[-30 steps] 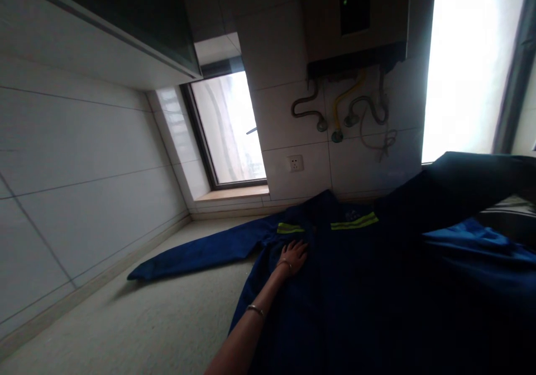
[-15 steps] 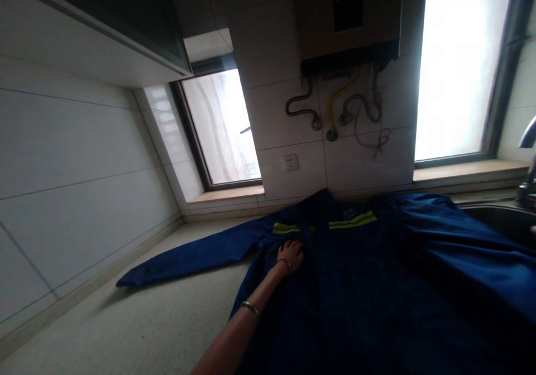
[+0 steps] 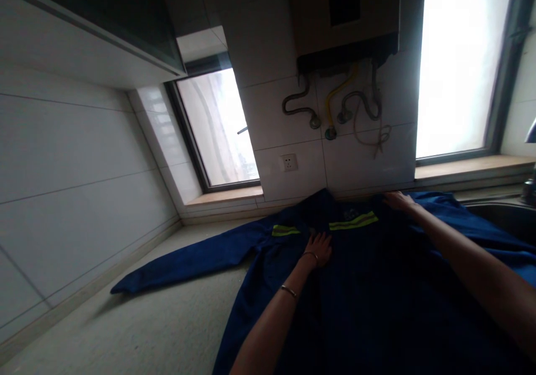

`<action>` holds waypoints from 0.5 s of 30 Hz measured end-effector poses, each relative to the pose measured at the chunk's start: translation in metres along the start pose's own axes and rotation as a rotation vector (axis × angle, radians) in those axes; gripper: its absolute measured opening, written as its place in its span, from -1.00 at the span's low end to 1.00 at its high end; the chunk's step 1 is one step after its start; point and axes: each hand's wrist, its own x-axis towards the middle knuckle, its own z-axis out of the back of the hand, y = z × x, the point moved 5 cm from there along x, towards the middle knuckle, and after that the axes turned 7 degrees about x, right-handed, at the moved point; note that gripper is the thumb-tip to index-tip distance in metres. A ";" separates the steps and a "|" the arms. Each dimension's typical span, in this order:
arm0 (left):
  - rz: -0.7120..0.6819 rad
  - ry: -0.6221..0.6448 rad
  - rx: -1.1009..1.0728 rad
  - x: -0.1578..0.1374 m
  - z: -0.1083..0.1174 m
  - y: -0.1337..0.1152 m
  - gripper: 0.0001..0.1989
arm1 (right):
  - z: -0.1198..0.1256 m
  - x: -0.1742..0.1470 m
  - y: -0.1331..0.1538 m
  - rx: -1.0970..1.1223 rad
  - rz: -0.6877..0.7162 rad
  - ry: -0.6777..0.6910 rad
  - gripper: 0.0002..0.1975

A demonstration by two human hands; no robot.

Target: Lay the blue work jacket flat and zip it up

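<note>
Evidently the jacket [image 3: 355, 285] lies, collar [image 3: 323, 201] away, under the spread left hand [image 3: 320, 249], nearer the outstretched sleeve [image 3: 188, 262], and the right hand [image 3: 401, 201], whose grip I cannot tell.

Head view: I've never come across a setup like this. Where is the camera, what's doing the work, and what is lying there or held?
There is no machine here: a person works with two bare hands, and the camera, worn on the head, looks forward and down. A dark blue garment with yellow-green strips lies spread on a pale counter, one sleeve stretched out to the left. The left hand lies flat on its front, gripping nothing visibly. The right hand touches its upper edge; whether the fingers pinch cloth is unclear.
</note>
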 end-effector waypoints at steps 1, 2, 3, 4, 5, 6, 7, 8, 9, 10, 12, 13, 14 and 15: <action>0.003 0.010 -0.009 -0.001 -0.001 0.001 -0.43 | -0.006 0.003 -0.001 -0.019 -0.004 0.031 -0.74; 0.006 0.015 -0.016 -0.001 -0.002 0.003 -0.42 | -0.009 0.006 -0.002 -0.037 -0.007 0.052 -0.73; 0.010 0.016 -0.020 -0.001 -0.002 0.004 -0.43 | -0.012 0.008 -0.004 -0.052 -0.008 0.063 -0.72; 0.013 0.016 -0.023 -0.001 -0.002 0.004 -0.43 | -0.014 0.009 -0.005 -0.066 -0.005 0.069 -0.69; 0.014 0.018 -0.026 0.000 -0.003 0.004 -0.42 | -0.016 0.010 -0.006 -0.077 0.001 0.072 -0.66; 0.013 0.021 -0.029 0.001 -0.004 0.004 -0.42 | -0.018 0.010 -0.006 -0.087 0.009 0.077 -0.62; 0.010 0.023 -0.032 0.001 -0.005 0.004 -0.41 | -0.020 0.011 -0.005 -0.095 0.015 0.080 -0.59; 0.010 0.020 -0.035 0.002 -0.005 0.004 -0.41 | -0.022 0.011 -0.004 -0.105 0.020 0.081 -0.57; 0.012 0.016 -0.037 0.003 -0.006 0.004 -0.41 | -0.023 0.012 -0.002 -0.116 0.025 0.077 -0.57; 0.015 0.012 -0.038 0.004 -0.007 0.005 -0.41 | -0.023 0.013 -0.001 -0.128 0.029 0.069 -0.60; 0.027 0.002 -0.036 0.004 -0.008 0.006 -0.42 | -0.019 0.014 0.001 -0.153 0.043 0.041 -0.67; 0.032 -0.002 -0.034 0.004 -0.008 0.006 -0.42 | -0.014 0.014 0.002 -0.162 0.049 0.021 -0.70; 0.033 -0.004 -0.033 0.003 -0.009 0.006 -0.42 | -0.009 0.014 0.002 -0.169 0.053 -0.003 -0.72; 0.032 -0.007 -0.033 0.003 -0.009 0.006 -0.42 | -0.003 0.014 0.001 -0.175 0.051 -0.034 -0.71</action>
